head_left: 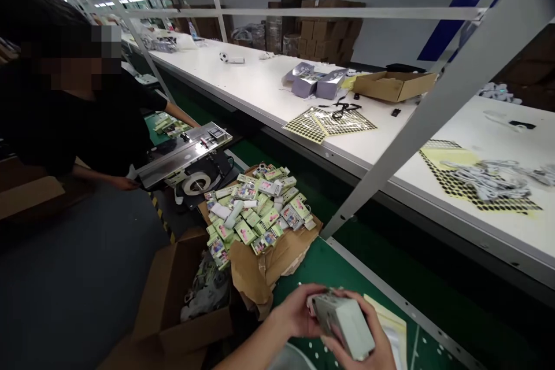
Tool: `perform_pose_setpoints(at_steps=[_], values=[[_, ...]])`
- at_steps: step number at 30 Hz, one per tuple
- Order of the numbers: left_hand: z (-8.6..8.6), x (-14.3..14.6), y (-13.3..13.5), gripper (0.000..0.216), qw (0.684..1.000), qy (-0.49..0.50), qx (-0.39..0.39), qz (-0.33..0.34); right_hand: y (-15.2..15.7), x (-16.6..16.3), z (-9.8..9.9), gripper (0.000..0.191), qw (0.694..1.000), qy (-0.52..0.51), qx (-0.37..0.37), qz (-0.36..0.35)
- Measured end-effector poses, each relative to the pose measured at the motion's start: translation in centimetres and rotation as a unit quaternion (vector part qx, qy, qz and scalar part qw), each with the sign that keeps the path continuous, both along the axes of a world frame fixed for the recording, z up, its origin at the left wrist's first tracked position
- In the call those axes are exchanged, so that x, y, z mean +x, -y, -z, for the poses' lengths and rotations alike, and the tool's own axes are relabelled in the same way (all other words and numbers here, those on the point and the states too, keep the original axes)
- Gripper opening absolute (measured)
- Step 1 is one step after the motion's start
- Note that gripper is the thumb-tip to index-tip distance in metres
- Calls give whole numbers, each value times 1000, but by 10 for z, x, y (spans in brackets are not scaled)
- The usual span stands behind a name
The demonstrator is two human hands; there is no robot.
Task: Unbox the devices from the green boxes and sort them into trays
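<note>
My left hand (pixel 295 312) and my right hand (pixel 364 341) are at the bottom of the view, both gripping a small white-and-grey box (pixel 342 324) and tilting it. A pale packet with a yellow edge (pixel 390 324) lies on the green bench mat (pixel 347 272), just right of my right hand. Up ahead of my hands, a heap of small green-and-white retail packages (pixel 255 214) rests on torn brown cardboard (pixel 260 266). The box hides part of my fingers.
A co-worker in a black shirt (pixel 99 133) leans over a metal tape dispenser (pixel 186 153) at left. An open cardboard carton (pixel 173 295) stands below the heap. A long white table (pixel 269 81) with cables and sticker sheets runs right, on grey steel uprights. Stacked cartons stand behind.
</note>
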State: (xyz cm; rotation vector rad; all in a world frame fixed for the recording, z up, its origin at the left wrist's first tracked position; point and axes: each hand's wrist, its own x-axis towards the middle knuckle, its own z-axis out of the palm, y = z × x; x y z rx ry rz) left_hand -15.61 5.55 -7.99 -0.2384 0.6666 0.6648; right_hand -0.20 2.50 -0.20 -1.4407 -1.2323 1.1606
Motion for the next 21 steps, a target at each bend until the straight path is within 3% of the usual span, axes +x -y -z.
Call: perform_pose_setpoints(at_steps=[4, 7, 10, 14, 21], values=[[-14, -9, -5, 4, 996, -69, -16, -44, -21, 2, -8, 73, 976, -201, -31, 78], [-13, -14, -10, 4, 994, -76, -18, -76, -44, 5, 2, 45, 901, -377, -79, 198], [-16, -21, -15, 6, 988, -118, -21, -93, -57, 11, 20, 21, 826, -479, -108, 276], [-27, -33, -18, 9, 978, -183, -7, -95, -55, 11, 30, 21, 794, -530, -146, 259], [-38, -69, 6, 11, 964, -230, 34, -131, -52, -4, 26, 36, 800, -551, -186, 147]])
